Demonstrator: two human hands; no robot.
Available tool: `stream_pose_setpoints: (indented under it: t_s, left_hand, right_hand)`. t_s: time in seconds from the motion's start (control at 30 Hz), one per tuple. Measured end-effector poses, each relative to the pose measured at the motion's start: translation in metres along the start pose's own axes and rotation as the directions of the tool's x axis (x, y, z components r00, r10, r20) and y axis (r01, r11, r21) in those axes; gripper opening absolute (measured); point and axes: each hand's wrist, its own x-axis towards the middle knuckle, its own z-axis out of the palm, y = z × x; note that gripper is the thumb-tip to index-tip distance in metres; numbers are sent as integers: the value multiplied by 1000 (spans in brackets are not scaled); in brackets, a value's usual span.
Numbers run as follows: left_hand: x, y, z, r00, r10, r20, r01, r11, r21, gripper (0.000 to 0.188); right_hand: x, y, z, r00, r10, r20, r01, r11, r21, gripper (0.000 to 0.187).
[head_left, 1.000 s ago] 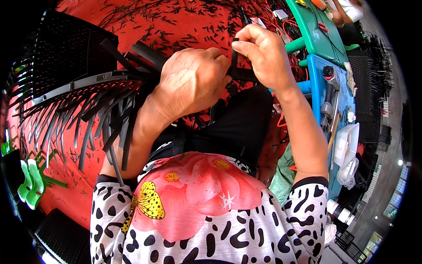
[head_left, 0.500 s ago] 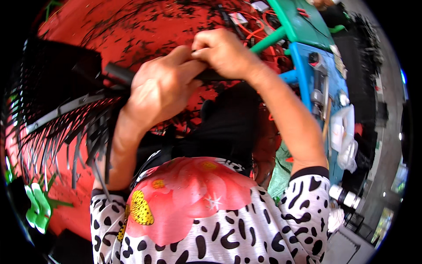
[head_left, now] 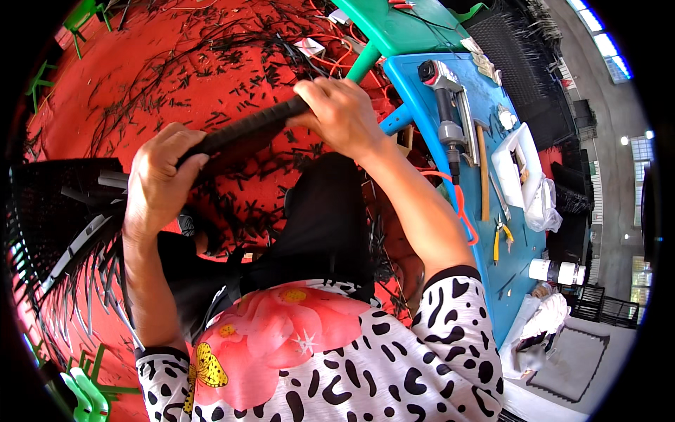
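Bar [head_left: 249, 128], dark and ridged along its length, hangs slantwise between the person's two hands, above the red floor covering [head_left: 176, 84]. Its lower end is at the left hand [head_left: 158, 169], where the fingers bend over it and the thumb lies close against it, gripping. Its upper end runs into the right hand [head_left: 334, 116]: the fingers curl round it from above with the thumb on the near side, so the hold is closed there too, though part of the contact is hidden. The left forearm rises almost straight up; the right one slants up and inward, its hand the higher of the two in view.

Beyond the left hand stands a black woven panel [head_left: 39, 200] with loose strips [head_left: 98, 288] hanging below a grey rail [head_left: 74, 246]. Black scraps [head_left: 242, 204] litter the floor covering.

To the right, a blue table [head_left: 520, 271] carries a white tub [head_left: 506, 151] with a small brownish thing inside, too small to make out, and a clear bag [head_left: 541, 207] against it. A white bag [head_left: 517, 352] near the table's lower end has something dark in it. Beside the tub lie a power tool [head_left: 446, 105], a wooden handle [head_left: 483, 169] and yellow-handled pliers [head_left: 497, 247].
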Motion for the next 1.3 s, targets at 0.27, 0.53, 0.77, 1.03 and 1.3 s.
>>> stream_pose_setpoints:
  t_s: [0.27,0.53,0.77,1.03,1.3]
  left_hand:
    - [3,-12,34,997,67,41,-66,997,-27,28]
    - [-3,-9,31,997,57,55,-59,997,39,29]
    - [-5,-15,33,996,65,65,-70,995,73,29]
    - [-3,-23,31,997,68,48,-73,993,95,25]
    - [1,-27,33,994,64,90,-70,995,65,25]
  right_hand:
    - [-25,81,-44,754,645,124,-598,752,-277,55]
    - [-131,221,-81,203,955,218,-742,295,-602,81]
    - [-136,236,-74,155,967,204,-786,246,-568,46]
    - [-82,71,-139,507,779,369,-862,465,202,27]
    - [-46,-84,-137,569,457,684,-789,68,611,18]
